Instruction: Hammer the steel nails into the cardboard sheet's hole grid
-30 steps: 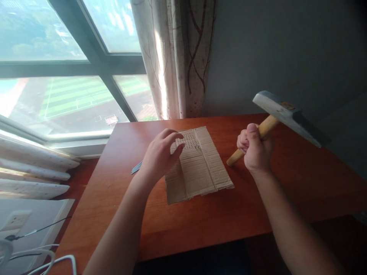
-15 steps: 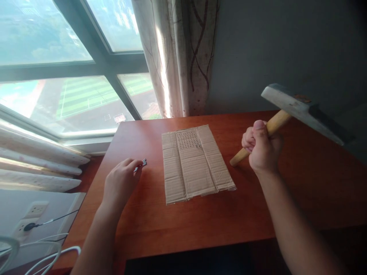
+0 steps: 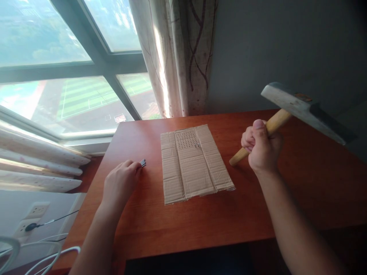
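At the left of the table, my left hand (image 3: 122, 179) is closed, with thumb and fingers pinching a small bundle of short dark, shiny nails (image 3: 143, 163). Their ends poke out past the fingertips, and the rest is hidden by the fingers. My right hand (image 3: 261, 147) grips a hammer (image 3: 289, 101) by its wooden handle and holds it up over the table's right side. The grey metal head is up and to the right, the handle's butt down to the left. Between the hands lies a flat piece of corrugated cardboard (image 3: 196, 172), touched by neither.
The reddish-brown wooden table (image 3: 172, 225) runs under everything. A patch of small dark holes (image 3: 186, 140) marks the cardboard's far part. Behind are a window and a patterned curtain (image 3: 177, 57). White cables (image 3: 51, 256) and a wall socket (image 3: 36, 210) are at lower left.
The nails in my left fingers have shifted into a tighter bunch, with the ends now together beyond the fingertips. My right hand and the hammer are nearly still.
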The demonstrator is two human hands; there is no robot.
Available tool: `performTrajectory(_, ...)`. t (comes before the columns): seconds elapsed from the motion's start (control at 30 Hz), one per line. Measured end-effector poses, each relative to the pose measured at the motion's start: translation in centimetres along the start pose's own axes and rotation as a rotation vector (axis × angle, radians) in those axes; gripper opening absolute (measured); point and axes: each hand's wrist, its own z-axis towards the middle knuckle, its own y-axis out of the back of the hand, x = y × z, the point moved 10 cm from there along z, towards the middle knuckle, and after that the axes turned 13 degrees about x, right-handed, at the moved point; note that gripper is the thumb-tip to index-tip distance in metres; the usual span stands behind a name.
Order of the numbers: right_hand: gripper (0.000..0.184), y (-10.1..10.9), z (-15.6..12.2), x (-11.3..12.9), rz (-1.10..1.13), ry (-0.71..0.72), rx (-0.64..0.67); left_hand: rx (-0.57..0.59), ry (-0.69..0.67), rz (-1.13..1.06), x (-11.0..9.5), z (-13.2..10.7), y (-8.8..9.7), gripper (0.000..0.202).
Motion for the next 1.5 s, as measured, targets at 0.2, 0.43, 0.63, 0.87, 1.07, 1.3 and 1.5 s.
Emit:
performTrajectory(0.2,0.054,0.1,-0.1,0.0,-0.011,-0.005,-0.01,0.042,-0.023,0.03,-0.7,-0.1,0.2,0.031)
performTrajectory(0.43,0.054,-0.1,-0.1,0.1,0.012,-0.005,-0.006,-0.261,-0.14,-0.34,-1.4,-1.5,6.0,0.019)
performTrajectory(0.63,0.054,0.0,-0.2,0.0,-0.009,-0.026,-0.024,-0.331,-0.304,-1.015,-4.5,0.2,9.3,0.015)
performTrajectory(0.87,0.057,-0.2,-0.2,0.2,0.011,-0.018,-0.019,-0.189,-0.548,-1.07,-11.9,4.4,10.3,0.01)
performTrajectory(1.07,0.057,-0.1,-0.2,0.1,-0.005,-0.023,-0.032,-0.218,-0.576,-0.944,-13.3,4.9,10.8,0.009)
performTrajectory(1.3,0.057,0.0,-0.2,0.2,-0.016,-0.024,-0.037,-0.212,-0.568,-0.922,-13.3,4.7,10.5,0.007)
performTrajectory(1.5,0.056,0.0,-0.2,0.2,0.004,-0.014,-0.035,-0.229,-0.555,-0.914,-13.3,4.7,10.6,0.008)
